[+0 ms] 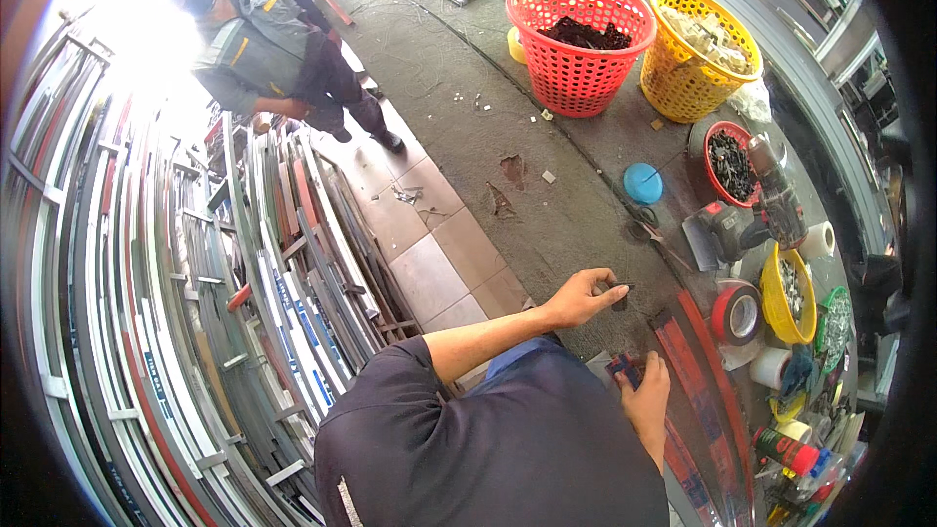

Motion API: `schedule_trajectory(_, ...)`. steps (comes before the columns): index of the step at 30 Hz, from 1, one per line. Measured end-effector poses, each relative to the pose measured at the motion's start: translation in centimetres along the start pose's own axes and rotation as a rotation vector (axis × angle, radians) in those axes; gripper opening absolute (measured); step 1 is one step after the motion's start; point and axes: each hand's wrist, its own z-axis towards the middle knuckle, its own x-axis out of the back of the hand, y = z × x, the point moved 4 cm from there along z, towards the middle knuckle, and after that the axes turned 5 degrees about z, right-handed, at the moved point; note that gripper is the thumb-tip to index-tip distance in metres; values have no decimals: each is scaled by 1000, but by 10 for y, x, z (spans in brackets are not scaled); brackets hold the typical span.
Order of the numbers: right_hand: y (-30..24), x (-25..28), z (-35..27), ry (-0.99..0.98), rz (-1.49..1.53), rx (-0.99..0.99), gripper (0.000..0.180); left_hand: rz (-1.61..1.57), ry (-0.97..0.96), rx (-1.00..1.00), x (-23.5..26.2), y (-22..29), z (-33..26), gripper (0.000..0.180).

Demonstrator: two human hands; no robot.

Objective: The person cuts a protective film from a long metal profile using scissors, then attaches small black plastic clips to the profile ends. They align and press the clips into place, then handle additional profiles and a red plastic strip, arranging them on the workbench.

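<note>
Two-handed: pinching a small dark piece [628, 285] between closed fingertips of left hand [578, 303] above grey workbench [576, 224]. Gripping short blue-and-red profile piece [623, 368] in right hand [647, 400], just left of long red-and-blue strips [695, 381].

My left forearm [488, 340] leaves its dark short sleeve [386, 381] at lower centre-left and runs bare, slanting up to the right. My left hand [583, 300] sits just right of the frame's centre, a little below mid-height, its wrist nearly in line with the forearm, fingers bent and drawn in toward the thumb in a closed pinch. My right hand [646, 402] is lower and farther right, bare too, fingers pointing up the frame and curled into a grip, thumb on the left side. The right wrist [656, 444] drops toward the lower edge, beside my torso [527, 449]. My two hands are apart, near each other.
</note>
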Motion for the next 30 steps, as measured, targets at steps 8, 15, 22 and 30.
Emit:
schedule_trajectory(8, -5, 26, 24, -182, 168, 57, 36, 239, 195, -53, 25, 27, -7, 40)
schedule_trajectory(15, -14, 31, 26, -145, 287, 38, 28, 1086, 132, -208, 17, 42, -16, 44)
schedule_trajectory(22, -10, 35, 28, -116, 287, 56, 28, 711, 124, -486, -32, 64, -26, 34)
schedule_trajectory(30, 16, 22, 26, -107, 437, 125, 22, 534, -142, -187, -73, 16, -29, 33)
